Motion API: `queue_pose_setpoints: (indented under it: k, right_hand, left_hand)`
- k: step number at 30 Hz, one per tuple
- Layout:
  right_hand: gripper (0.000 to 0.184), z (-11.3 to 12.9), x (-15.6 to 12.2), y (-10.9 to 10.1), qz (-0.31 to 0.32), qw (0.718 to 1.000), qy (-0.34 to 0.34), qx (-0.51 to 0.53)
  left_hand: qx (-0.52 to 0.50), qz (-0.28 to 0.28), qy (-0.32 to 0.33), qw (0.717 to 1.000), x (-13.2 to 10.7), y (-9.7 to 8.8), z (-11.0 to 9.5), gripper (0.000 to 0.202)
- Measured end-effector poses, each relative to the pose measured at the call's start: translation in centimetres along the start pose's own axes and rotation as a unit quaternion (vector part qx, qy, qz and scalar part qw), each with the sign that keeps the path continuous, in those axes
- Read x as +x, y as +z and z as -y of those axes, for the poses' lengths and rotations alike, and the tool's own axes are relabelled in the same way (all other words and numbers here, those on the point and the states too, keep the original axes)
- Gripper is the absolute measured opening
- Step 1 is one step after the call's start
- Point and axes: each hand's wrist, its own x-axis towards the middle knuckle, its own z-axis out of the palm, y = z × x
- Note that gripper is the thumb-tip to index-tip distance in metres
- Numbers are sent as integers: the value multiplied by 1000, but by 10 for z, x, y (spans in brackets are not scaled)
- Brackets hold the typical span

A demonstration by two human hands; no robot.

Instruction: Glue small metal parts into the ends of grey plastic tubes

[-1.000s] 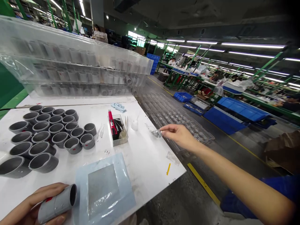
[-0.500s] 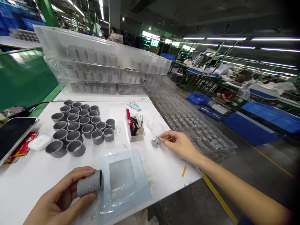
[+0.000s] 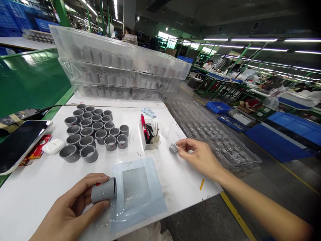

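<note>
Grey plastic pipe sleeve [image 3: 103, 190] is gripped by the curled fingers of the left hand [image 3: 72, 207] at the lower left of the counter [image 3: 30, 190], just beside a blue-edged film sheet [image 3: 136, 197]. A small metal part [image 3: 173, 148] is pinched by the right hand [image 3: 200, 157], nearly closed, near a clear plastic tray [image 3: 220, 144]. More grey sleeves [image 3: 95, 130] stand clustered on the left. Single pieces are being handled, one per hand.

Bright overhead fluorescent tubes [image 3: 253, 39] light the scene; edges bow outward.
</note>
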Motion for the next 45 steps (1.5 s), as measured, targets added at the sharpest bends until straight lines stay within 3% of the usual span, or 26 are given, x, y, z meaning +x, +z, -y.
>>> queue_pose_setpoints:
  k: [4, 7, 10, 12, 17, 26, 32, 36, 41, 45]
  right_hand:
    - [16, 4, -7, 2, 1, 999, -25, 29]
    - [16, 15, -18, 8, 58, 990, -129, 26]
    - [22, 24, -27, 19, 108, 961, -252, -21]
    - [27, 28, -30, 26, 124, 947, -288, -65]
    - [35, 34, -33, 25, 146, 945, -269, -111]
    - [22, 48, -30, 21, 188, 951, -180, -165]
    - [14, 53, -23, 28, 190, 948, -170, -189]
    - [12, 57, -19, 30, 191, 947, -177, -188]
    - [8, 82, -13, 34, 150, 957, -237, -69]
    - [20, 112, -6, 52, 135, 930, -321, 119]
  left_hand:
    - [-2, 4, -2, 1000, 1, -3, 1, 46]
    - [10, 26, -7, 1000, 3, -6, 0, 49]
    - [18, 45, -18, 999, 2, -7, -4, 52]
    - [3, 34, -32, 999, -1, -4, -9, 54]
    - [-30, 13, -37, 999, -5, 3, -15, 56]
    - [-17, 35, -58, 998, -6, -1, -21, 48]
    - [-33, 42, -16, 998, -5, -1, -27, 31]
    - [-55, 49, -26, 997, -3, -2, -23, 37]
    - [-39, 48, 12, 998, 0, -4, -16, 30]
    - [-91, 46, 1, 995, 1, -4, -16, 31]
